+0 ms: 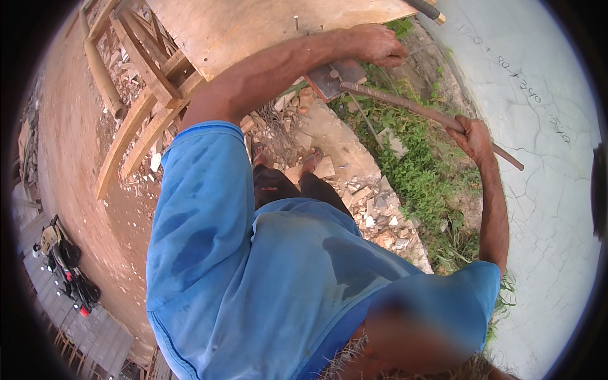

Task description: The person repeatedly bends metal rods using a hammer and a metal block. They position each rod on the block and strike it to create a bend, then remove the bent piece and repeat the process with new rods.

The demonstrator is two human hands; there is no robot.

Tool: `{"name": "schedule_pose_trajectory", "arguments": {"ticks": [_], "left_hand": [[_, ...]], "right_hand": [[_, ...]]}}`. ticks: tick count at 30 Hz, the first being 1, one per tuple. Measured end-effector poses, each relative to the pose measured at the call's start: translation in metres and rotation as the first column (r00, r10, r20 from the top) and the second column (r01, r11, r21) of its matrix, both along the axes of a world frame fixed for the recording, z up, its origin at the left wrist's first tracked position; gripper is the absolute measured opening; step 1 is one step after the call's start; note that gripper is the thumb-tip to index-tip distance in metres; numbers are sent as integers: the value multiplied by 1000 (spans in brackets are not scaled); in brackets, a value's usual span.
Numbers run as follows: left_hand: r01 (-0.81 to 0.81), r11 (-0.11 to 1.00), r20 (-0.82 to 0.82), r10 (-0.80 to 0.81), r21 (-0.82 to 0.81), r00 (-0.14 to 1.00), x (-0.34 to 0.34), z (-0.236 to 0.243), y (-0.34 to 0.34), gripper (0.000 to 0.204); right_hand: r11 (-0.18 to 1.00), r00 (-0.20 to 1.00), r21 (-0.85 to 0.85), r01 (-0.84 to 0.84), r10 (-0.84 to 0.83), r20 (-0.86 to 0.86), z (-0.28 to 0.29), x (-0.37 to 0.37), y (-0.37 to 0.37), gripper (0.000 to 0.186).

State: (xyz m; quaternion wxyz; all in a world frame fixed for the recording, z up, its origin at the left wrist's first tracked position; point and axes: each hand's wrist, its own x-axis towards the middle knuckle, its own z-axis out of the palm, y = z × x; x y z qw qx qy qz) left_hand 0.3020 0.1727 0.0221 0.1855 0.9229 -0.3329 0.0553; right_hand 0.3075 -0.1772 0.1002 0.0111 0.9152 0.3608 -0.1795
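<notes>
My right hand [472,136] is closed round the long handle of a hammer [411,109], whose metal head is partly over a dark reddish plate below the board's edge. My left hand [380,45] has its fingers curled at the right part of the pale plywood board [234,28]; I cannot make out whether it holds anything small. A nail [296,22] stands up from the board. A dark-handled tool [427,11] lies at the board's top right corner. A thin rod [364,120] slants down under the hammer.
Timber framing [145,95] and a pipe [101,76] are at left. Broken rubble [380,221] lies around my feet, beside green weeds [411,183]. A cracked pale wall [544,209] with handwriting runs along the right. A motorbike [66,266] stands at far lower left.
</notes>
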Motion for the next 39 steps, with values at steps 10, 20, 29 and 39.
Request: {"name": "schedule_pose_trajectory", "arguments": {"ticks": [10, 20, 29, 39], "left_hand": [[11, 1000, 5, -11, -19, 1000, 0, -2, 1, 28], [-14, 1000, -89, 13, -4, 996, -1, 4, 1, 28], [-29, 997, 49, 32, -72, 998, 6, -8, -2, 29], [-76, 986, -137, 55, -148, 989, 2, 8, 2, 35]], "right_hand": [[989, 973, 23, -149, 142, 183, -13, 34, 13, 16], [997, 948, 58, -52, 31, 315, -32, -6, -4, 16], [973, 914, 113, 202, -229, 336, -24, -79, -9, 17], [854, 799, 208, 477, -520, 302, -51, -205, 3, 20]]}}
